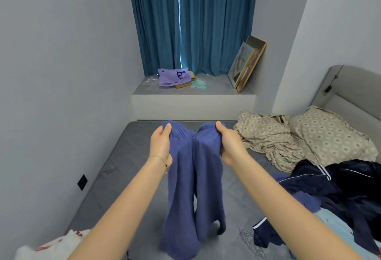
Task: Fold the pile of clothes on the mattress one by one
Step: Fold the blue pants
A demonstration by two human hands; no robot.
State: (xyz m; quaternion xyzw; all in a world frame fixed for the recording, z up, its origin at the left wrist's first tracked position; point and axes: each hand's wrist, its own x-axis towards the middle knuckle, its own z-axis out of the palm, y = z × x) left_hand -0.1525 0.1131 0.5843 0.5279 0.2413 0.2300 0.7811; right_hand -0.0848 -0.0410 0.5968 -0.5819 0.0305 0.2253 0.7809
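From the head view, 2 bare arms reach forward over a grey mattress (127,167). The left hand (160,142) and the right hand (228,144) are held apart, each with fingers and thumb curled round the top edge of a pair of blue trousers (191,177). The trousers hang from that grip in the air between the hands. Their 2 legs drop side by side, and the lower ends appear to reach the mattress near the bottom of the frame. A thin bracelet (159,157) circles the left wrist.

To the right, the pile of clothes (340,187) lies on the mattress: dark navy garments with white piping on top, and a light blue piece (338,228) at its near edge. Beyond the pile lie a crumpled patterned sheet (268,136) and a matching pillow (329,136), which lies against a grey padded headboard (350,86). At the lower left corner lies a white cloth with red marks (55,245).

Past the mattress is a raised window ledge (193,89) under closed teal curtains (191,22). On the ledge lie a purple bag (171,77) and some small items, and 2 picture frames (247,64) lean against the right side wall. A black wall plate (82,181) is set low in the left wall.
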